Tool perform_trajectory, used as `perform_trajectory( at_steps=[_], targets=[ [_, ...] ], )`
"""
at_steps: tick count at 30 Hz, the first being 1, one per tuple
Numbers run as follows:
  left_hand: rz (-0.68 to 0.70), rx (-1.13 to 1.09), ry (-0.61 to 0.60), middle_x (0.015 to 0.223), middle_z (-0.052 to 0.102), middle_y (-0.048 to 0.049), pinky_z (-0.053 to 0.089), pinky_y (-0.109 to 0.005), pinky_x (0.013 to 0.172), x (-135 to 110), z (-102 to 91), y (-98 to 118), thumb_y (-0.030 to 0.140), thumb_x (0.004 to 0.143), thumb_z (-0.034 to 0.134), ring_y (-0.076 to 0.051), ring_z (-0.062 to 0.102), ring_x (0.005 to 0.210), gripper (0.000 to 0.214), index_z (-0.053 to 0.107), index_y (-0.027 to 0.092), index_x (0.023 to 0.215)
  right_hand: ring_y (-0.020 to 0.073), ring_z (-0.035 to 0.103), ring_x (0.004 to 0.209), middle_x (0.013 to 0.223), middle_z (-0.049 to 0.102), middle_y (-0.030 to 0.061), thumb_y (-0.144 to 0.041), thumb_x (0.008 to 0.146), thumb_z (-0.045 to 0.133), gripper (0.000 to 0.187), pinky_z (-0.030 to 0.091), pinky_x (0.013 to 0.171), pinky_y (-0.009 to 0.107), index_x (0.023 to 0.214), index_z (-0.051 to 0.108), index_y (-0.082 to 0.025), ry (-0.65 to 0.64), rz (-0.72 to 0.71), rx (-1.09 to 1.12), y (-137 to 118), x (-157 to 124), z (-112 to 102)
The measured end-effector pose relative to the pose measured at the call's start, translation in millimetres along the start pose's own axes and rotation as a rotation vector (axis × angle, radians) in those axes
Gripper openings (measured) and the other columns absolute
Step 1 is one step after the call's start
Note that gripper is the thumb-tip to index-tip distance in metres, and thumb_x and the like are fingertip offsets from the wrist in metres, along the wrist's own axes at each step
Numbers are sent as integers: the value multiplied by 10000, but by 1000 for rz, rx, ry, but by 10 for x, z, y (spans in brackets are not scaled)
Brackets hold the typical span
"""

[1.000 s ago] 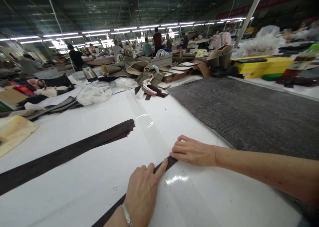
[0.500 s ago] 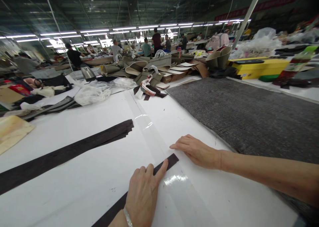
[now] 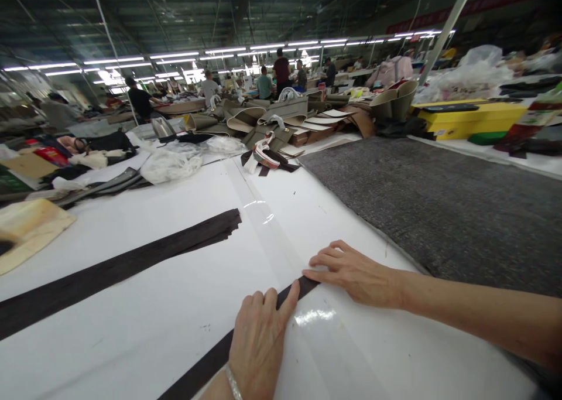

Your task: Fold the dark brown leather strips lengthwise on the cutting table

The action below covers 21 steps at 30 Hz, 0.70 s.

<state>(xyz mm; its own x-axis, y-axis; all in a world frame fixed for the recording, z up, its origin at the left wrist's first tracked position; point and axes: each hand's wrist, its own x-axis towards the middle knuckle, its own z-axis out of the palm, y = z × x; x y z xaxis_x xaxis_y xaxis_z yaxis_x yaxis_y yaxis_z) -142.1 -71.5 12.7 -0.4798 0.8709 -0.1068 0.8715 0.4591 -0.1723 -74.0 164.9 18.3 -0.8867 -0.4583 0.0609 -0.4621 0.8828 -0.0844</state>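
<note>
A narrow dark brown strip (image 3: 206, 362) lies slantwise on the white tabletop (image 3: 144, 324). My left hand (image 3: 259, 338) presses it down from above, with one digit stretched along the strip and the other fingers bent over it. What lies beneath the palm is hidden. At the strip's upper right end, my right hand (image 3: 351, 271) rests with its lowest digit on the tip and its other fingers apart, reaching just beyond. To the left is a stack of similar dark strips (image 3: 127, 271), their ends slightly fanned.
Clear tape (image 3: 267, 230) runs across the tabletop. A dark grey fabric sheet (image 3: 439, 195) covers the right side. Behind are a tape roll (image 3: 266, 154), a plastic bag (image 3: 171, 164), olive bag pieces (image 3: 281, 116) and a yellow box (image 3: 474, 119). Several people work far back.
My right hand has come down onto the strip's end, which it was beside before. My left hand stays pressed on the strip. The whole view has shifted slightly.
</note>
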Motion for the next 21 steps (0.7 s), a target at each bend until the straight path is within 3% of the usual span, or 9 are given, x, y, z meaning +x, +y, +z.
perform_trajectory(
  at_steps=[6, 9, 12, 17, 21],
  targets=[
    [-21, 27, 179, 874, 583, -48, 477, -384, 665, -87, 142, 3, -11, 757, 507, -228, 555, 743, 769, 301, 258, 1447, 221, 508, 1040, 1157, 561, 118, 32, 783, 343, 569, 300, 975, 455, 1316, 448, -139, 75, 34, -95, 7, -11, -5],
    [-52, 29, 261, 885, 593, -55, 480, -368, 673, -120, 190, 27, -23, 747, 511, -219, 554, 752, 672, 404, 164, 1383, 214, 508, 1040, 1171, 554, 119, 36, 808, 326, 592, 343, 929, 426, 1361, 404, -158, 124, 28, -98, -184, 139, -35],
    [-50, 31, 315, 899, 604, -58, 485, -354, 685, -181, 230, 34, -24, 746, 513, -210, 555, 759, 526, 530, 122, 1252, 207, 521, 1004, 1131, 575, 103, -45, 857, 382, 532, 352, 929, 413, 1376, 387, -163, 60, -67, -36, -395, 257, -4],
    [-89, 13, 349, 984, 626, -88, 505, -365, 747, -501, 330, -78, -47, 731, 477, -228, 575, 839, 543, 533, 100, 1250, 217, 505, 1077, 1189, 559, 112, 16, 795, 370, 564, 338, 953, 424, 1331, 444, -142, 57, -26, -68, -384, 112, 126],
    [-243, -103, 339, 1230, 583, -130, 482, -405, 918, -793, 400, -96, -6, 785, 467, -279, 547, 1105, 549, 468, 92, 1325, 219, 533, 1056, 1164, 582, 108, 82, 768, 299, 619, 335, 938, 449, 1311, 478, -154, 222, 18, -202, -346, 101, 211]
  ],
)
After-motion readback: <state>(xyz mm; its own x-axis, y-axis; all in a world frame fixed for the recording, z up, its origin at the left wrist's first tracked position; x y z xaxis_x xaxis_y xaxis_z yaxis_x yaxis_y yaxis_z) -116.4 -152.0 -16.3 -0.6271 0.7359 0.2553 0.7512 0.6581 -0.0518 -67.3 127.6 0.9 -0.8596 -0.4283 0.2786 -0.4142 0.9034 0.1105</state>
